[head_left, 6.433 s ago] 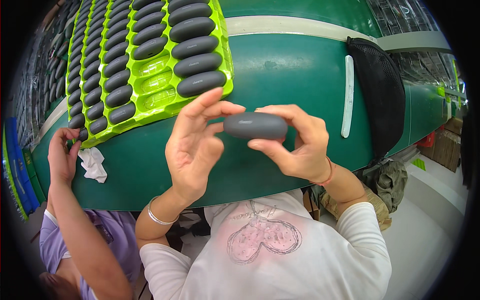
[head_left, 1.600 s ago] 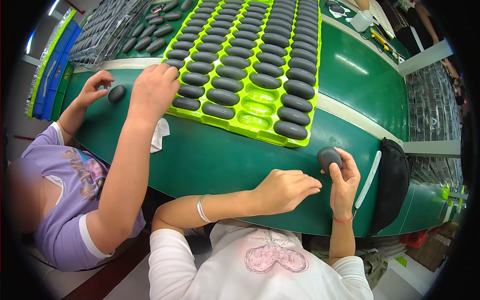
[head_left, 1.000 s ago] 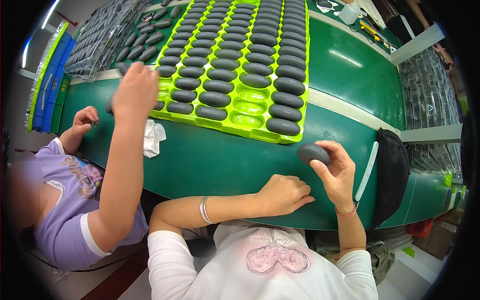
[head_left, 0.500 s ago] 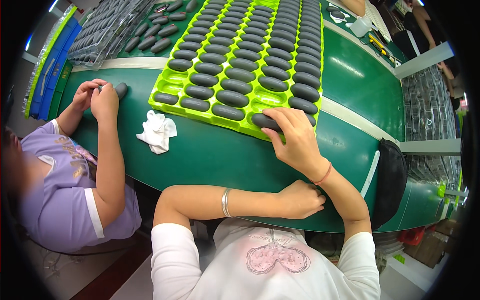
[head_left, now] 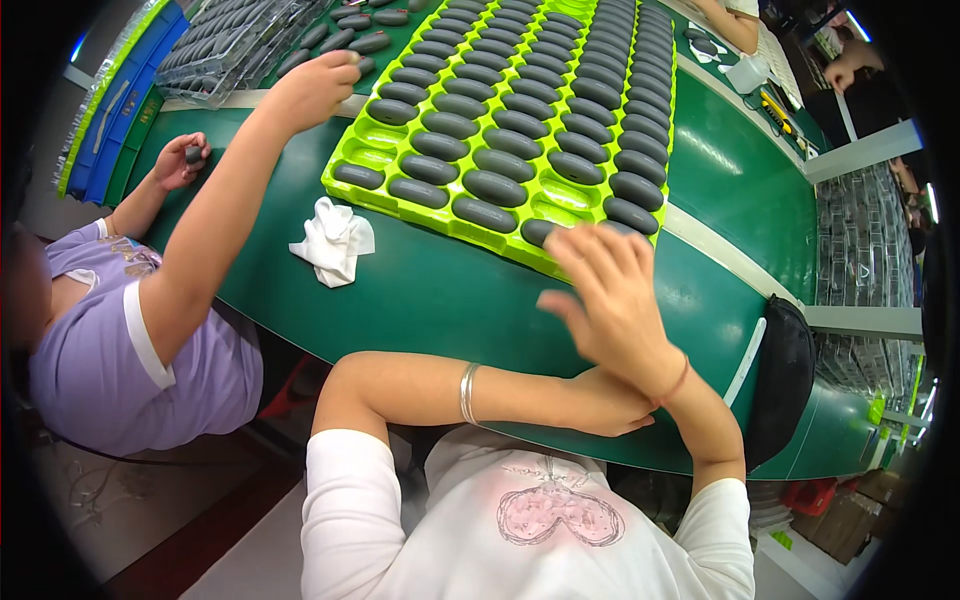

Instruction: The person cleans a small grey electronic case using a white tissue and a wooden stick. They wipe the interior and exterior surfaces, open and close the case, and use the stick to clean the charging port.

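My right hand [head_left: 612, 300] is lifted with its fingers stretched and thumb apart, holding nothing. It hovers over the near right corner of a lime-green tray [head_left: 440, 213], close to a smooth dark grey oval piece [head_left: 540, 232] that it partly covers. Rows of similar grey ovals [head_left: 494, 188] fill most of the tray's hollows. A few hollows, such as one in the front area [head_left: 562, 200], show bare green. My left hand [head_left: 600, 400] lies at the table's near edge beneath my right wrist, fingers curled and largely hidden; whatever it may hold is out of sight.
A crumpled white cloth [head_left: 332, 243] lies on the green table [head_left: 440, 300]. At left, a co-worker's hand [head_left: 312, 92] reaches toward loose grey ovals [head_left: 338, 40]; the other hand [head_left: 183, 160] holds one. A black pouch [head_left: 785, 380] sits at right, beside a white strip [head_left: 745, 362].
My right hand has let go of the grey oval at the tray's near corner and drawn back toward me, opening. The co-worker's one arm has stretched out toward the loose ovals.
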A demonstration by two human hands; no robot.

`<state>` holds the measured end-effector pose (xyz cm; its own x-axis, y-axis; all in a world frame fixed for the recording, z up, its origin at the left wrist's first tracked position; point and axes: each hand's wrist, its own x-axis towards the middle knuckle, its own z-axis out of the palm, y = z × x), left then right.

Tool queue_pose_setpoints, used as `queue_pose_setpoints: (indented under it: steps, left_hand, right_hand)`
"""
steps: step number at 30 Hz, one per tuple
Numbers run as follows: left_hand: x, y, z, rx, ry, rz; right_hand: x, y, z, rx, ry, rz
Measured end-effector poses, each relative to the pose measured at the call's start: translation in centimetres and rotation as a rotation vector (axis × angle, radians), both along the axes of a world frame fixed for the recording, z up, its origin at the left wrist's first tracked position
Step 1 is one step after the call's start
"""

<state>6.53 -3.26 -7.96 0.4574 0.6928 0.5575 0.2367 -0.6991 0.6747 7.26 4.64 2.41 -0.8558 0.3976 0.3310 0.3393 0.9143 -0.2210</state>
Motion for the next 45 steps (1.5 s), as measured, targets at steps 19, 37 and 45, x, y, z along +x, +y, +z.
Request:
queue_pose_setpoints:
  steps: [19,37,45]
  left_hand:
    - [-6.3,0.4,4.5,-0.296,0.131,-0.389]
    - [-36.9,26.3,6.2,-0.305,0.971,1.193]
    - [-45.3,26.5,3.2,-0.297,1.055,1.289]
  right_hand:
    - [4.7,-2.8,3.5,-0.65,-0.031,0.342]
    - [9.1,-3.8,-5.5,-0.81,0.468,-0.443]
    - [8.3,-3.7,-5.1,-0.824,0.476,-0.339]
